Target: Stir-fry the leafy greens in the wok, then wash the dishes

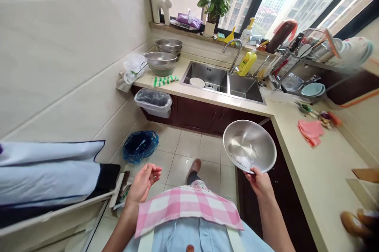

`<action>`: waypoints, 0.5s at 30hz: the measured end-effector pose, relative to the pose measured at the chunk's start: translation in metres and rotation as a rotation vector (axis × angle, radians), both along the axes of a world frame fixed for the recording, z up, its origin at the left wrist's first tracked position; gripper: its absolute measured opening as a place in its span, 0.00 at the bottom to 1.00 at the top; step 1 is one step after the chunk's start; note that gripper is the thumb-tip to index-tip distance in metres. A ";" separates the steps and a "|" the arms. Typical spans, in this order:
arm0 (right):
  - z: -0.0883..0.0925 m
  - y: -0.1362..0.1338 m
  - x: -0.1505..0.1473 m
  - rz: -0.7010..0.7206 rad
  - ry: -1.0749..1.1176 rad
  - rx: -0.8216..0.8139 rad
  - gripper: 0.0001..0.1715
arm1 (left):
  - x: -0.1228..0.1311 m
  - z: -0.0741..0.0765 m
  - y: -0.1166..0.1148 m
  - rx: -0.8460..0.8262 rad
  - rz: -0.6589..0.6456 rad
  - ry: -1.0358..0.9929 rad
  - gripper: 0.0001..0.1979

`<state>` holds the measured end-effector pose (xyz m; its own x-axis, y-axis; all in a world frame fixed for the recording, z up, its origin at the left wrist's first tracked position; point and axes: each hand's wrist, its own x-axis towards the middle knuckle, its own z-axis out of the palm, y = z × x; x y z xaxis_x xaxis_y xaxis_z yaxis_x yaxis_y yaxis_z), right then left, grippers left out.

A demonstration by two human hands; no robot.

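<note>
My right hand (pixel 259 183) grips the near rim of a shiny metal bowl (pixel 248 143), thumb on the inside edge and fingers below. The bowl is held in the air, tilted so that its inside faces me. A little clear liquid or a glare shows at its bottom; I cannot tell which. My left hand (pixel 143 183) hangs at waist height on the left, fingers loosely bent, with nothing in it. Below and ahead of it, a blue plastic bag (pixel 140 145) lines a bin on the floor.
Ahead, a double sink (pixel 204 71) holds white dishes under a tap (pixel 233 56). Metal basins (pixel 161 59) stand left of it, above a hanging bin (pixel 154 102). On the right counter lie a pink cloth (pixel 310 131) and vegetables; a dish rack (pixel 296 62) stands behind.
</note>
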<state>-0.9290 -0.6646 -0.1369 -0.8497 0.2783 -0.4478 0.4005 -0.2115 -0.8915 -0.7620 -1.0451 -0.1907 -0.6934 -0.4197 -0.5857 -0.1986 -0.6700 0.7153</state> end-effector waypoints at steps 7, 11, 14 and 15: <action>0.034 -0.021 -0.218 -0.063 0.129 0.158 0.18 | -0.145 0.020 -0.008 -0.021 0.032 -0.091 0.34; 0.055 -0.050 -0.344 -0.027 0.305 0.441 0.40 | -0.211 0.026 -0.017 -0.064 0.034 -0.125 0.34; 0.074 -0.083 -0.422 0.017 0.401 0.832 0.52 | -0.261 0.026 -0.028 -0.074 -0.018 -0.137 0.33; 0.082 -0.096 -0.442 0.046 0.439 0.967 0.53 | -0.279 0.026 -0.033 -0.075 -0.035 -0.133 0.33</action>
<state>-1.3707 -0.7604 -0.0545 -0.9021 0.3152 0.2948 -0.0074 0.6716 -0.7409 -1.0409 -1.0777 -0.1649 -0.6268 -0.4426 -0.6413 -0.3173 -0.6066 0.7289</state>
